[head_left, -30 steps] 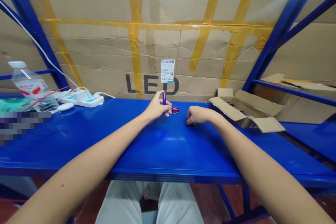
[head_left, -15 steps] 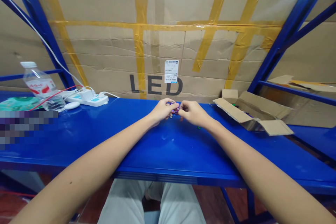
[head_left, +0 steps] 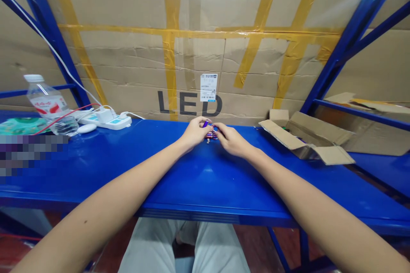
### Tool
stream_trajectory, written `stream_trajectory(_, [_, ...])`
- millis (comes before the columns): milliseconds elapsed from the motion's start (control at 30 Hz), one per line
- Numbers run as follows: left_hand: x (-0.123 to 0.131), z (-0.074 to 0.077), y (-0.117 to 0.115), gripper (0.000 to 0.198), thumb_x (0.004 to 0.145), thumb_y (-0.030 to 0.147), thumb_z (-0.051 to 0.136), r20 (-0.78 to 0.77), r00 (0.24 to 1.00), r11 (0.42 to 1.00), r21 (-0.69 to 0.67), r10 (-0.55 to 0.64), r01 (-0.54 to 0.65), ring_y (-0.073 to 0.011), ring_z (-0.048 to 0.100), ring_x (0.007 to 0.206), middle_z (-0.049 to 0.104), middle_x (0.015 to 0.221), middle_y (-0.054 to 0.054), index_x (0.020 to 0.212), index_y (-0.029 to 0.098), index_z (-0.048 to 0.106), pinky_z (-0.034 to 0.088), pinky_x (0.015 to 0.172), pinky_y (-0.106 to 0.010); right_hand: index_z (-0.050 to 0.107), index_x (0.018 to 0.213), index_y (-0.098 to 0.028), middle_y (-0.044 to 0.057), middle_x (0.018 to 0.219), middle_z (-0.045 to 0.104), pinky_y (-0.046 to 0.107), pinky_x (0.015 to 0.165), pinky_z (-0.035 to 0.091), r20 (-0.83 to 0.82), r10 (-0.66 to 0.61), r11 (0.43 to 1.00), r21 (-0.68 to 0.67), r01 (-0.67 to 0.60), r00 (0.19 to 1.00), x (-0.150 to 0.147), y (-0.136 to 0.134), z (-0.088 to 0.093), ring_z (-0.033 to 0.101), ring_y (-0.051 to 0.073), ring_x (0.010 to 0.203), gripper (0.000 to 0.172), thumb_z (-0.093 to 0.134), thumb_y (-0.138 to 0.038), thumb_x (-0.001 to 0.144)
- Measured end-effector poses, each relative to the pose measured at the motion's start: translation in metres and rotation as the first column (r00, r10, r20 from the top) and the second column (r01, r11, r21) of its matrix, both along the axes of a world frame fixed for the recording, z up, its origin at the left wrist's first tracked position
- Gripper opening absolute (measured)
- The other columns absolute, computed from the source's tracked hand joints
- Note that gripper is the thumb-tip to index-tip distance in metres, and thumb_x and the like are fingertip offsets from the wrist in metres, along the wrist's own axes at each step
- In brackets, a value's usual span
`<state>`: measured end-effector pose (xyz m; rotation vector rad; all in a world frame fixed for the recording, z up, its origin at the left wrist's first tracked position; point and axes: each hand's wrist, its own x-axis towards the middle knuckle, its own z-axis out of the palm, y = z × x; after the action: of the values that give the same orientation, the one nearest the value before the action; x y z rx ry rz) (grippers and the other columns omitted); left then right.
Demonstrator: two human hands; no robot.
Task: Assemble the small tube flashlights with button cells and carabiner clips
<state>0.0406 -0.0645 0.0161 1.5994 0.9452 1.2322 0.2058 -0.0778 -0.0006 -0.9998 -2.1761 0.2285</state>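
My left hand is closed with a small shiny purple tube showing between thumb and forefinger. Just below its fingertips is a bunch of thin, shiny purple and red pieces, with small metallic ends pointing toward me. My right hand is curled against the right side of this bunch, thumb and forefinger around it. The pieces are too small to name, and the fingers hide part of them. Both hands are low over the far middle of the blue table.
At right lies an open cardboard box with small things inside. On the left are a plastic bottle, a white power strip with cables, and a green packet. A large taped cardboard panel stands behind the table.
The fingers have shifted around the bunch; a purple tube now shows in my left hand. My right hand's fingers have straightened somewhat. A green bit beside my right wrist no longer shows.
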Motion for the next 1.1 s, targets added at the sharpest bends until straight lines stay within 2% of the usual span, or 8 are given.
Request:
stream_trajectory(100, [0.0004, 0.0008, -0.0007, 0.015, 0.08, 0.007, 0.063, -0.005, 1.0, 1.0, 0.002, -0.002, 0.002, -0.0058, 0.044, 0.045, 0.051, 0.054, 0.007, 0.094, 0.012, 0.061, 0.038, 0.053, -0.021, 0.049, 0.128, -0.013, 0.017, 0.117, 0.067, 0.04, 0.086, 0.052, 0.039, -0.038, 0.999, 0.021, 0.038, 0.999, -0.0003, 0.0001, -0.0028, 0.066, 0.026, 0.104, 0.034, 0.036, -0.022, 0.098])
stream_trajectory(267, [0.0007, 0.0041, -0.0017, 0.012, 0.084, 0.006, 0.06, 0.019, 1.0, 1.0, -0.018, -0.023, 0.024, -0.0044, 0.038, 0.036, 0.05, 0.051, 0.008, 0.093, 0.013, 0.057, 0.027, 0.041, -0.021, 0.041, 0.137, -0.013, 0.019, 0.126, 0.063, 0.043, 0.091, 0.051, 0.08, -0.034, 0.995, 0.099, 0.026, 0.996, -0.0001, 0.0026, -0.0061, 0.064, 0.027, 0.111, 0.041, 0.033, -0.02, 0.098])
stream_trajectory(433, [0.0018, 0.0063, -0.0046, 0.012, 0.084, 0.003, 0.061, 0.039, 0.999, 0.999, -0.037, -0.025, 0.026, -0.0034, 0.04, 0.036, 0.055, 0.055, 0.006, 0.091, 0.012, 0.058, 0.028, 0.04, -0.02, 0.045, 0.13, -0.013, 0.019, 0.111, 0.068, 0.039, 0.079, 0.052, 0.135, -0.104, 0.989, 0.12, 0.088, 0.985, -0.0007, 0.0015, -0.0083, 0.067, 0.028, 0.096, 0.036, 0.033, -0.019, 0.096])
stream_trajectory(600, [0.0025, 0.0069, -0.0034, 0.005, 0.091, 0.01, 0.054, 0.081, 0.992, 0.99, -0.1, -0.095, 0.103, -0.0044, 0.042, 0.039, 0.057, 0.059, 0.003, 0.088, 0.013, 0.057, 0.027, 0.039, -0.019, 0.045, 0.124, -0.012, 0.02, 0.101, 0.069, 0.038, 0.073, 0.049, 0.069, -0.17, 0.98, 0.117, 0.161, 0.983, 0.0003, 0.003, -0.0075, 0.067, 0.027, 0.087, 0.032, 0.032, -0.02, 0.096])
stream_trajectory(700, [0.0025, 0.0071, -0.0039, 0.017, 0.093, 0.01, 0.042, 0.058, 0.984, 0.968, -0.177, -0.171, 0.178, -0.0048, 0.04, 0.038, 0.058, 0.06, 0.0, 0.083, 0.013, 0.054, 0.024, 0.037, -0.02, 0.047, 0.117, -0.014, 0.016, 0.092, 0.068, 0.035, 0.071, 0.047, -0.044, -0.195, 0.971, 0.134, 0.2, 0.98, 0.0016, 0.0056, -0.0056, 0.065, 0.024, 0.08, 0.028, 0.03, -0.022, 0.097])
stream_trajectory(867, [0.0041, 0.0042, -0.0086, 0.014, 0.089, 0.007, 0.04, 0.047, 0.949, 0.923, -0.222, -0.312, 0.314, -0.0054, 0.036, 0.036, 0.055, 0.058, 0.002, 0.09, 0.016, 0.052, 0.02, 0.035, -0.018, 0.045, 0.108, -0.02, 0.006, 0.077, 0.064, 0.03, 0.067, 0.046, -0.175, -0.102, 0.988, 0.096, 0.12, 0.979, -0.0024, 0.0039, -0.0033, 0.061, 0.018, 0.07, 0.019, 0.03, -0.025, 0.098])
stream_trajectory(967, [0.0051, 0.0022, -0.0092, 0.014, 0.088, 0.009, 0.042, 0.075, 0.945, 0.919, -0.221, -0.318, 0.327, -0.0061, 0.037, 0.035, 0.055, 0.058, 0.002, 0.096, 0.017, 0.049, 0.02, 0.036, -0.017, 0.042, 0.109, -0.02, 0.003, 0.071, 0.062, 0.03, 0.067, 0.045, -0.166, -0.045, 0.998, 0.026, 0.05, 0.985, -0.0056, 0.0012, -0.0033, 0.06, 0.017, 0.066, 0.017, 0.03, -0.026, 0.099])
stream_trajectory(1100, [0.0042, 0.0019, -0.0082, 0.014, 0.087, 0.01, 0.042, 0.106, 0.939, 0.911, -0.225, -0.328, 0.344, -0.0057, 0.036, 0.035, 0.056, 0.059, 0.002, 0.097, 0.018, 0.048, 0.019, 0.036, -0.017, 0.04, 0.109, -0.019, 0.002, 0.071, 0.061, 0.031, 0.068, 0.046, -0.176, -0.019, 1.0, 0.008, 0.02, 0.984, -0.0065, 0.0001, -0.003, 0.061, 0.017, 0.067, 0.016, 0.03, -0.027, 0.099])
